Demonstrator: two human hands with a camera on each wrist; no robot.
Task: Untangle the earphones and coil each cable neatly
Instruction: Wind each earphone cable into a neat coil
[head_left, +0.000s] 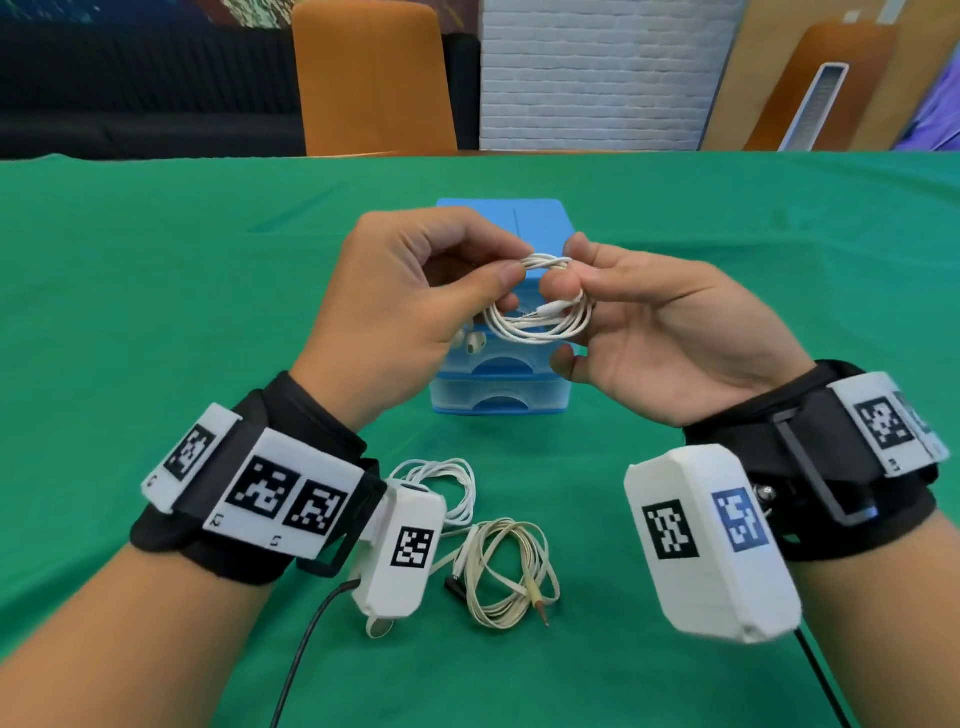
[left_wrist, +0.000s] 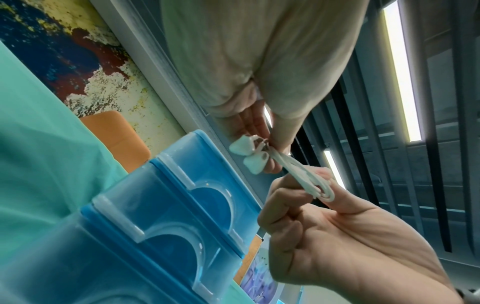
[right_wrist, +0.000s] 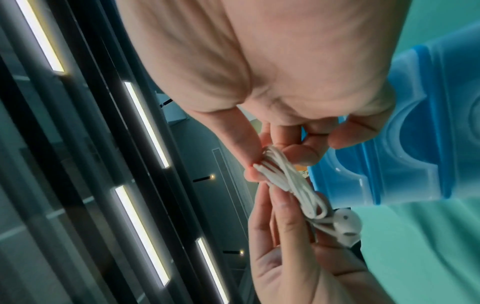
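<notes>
A person's left hand (head_left: 400, 291) and right hand (head_left: 660, 332) pinch a coiled white earphone cable (head_left: 540, 312) between them, raised above a blue drawer box (head_left: 501, 395) on the green table (head_left: 156, 270). The cable forms several tidy loops, its two earbuds (head_left: 470, 343) hanging under the left hand. Near the wrists, a white cable (head_left: 452, 488) and a cream cable (head_left: 511, 566) lie loosely bundled on the cloth.

Blue drawer box (head_left: 506, 218) on green tablecloth (head_left: 156, 291).
</notes>
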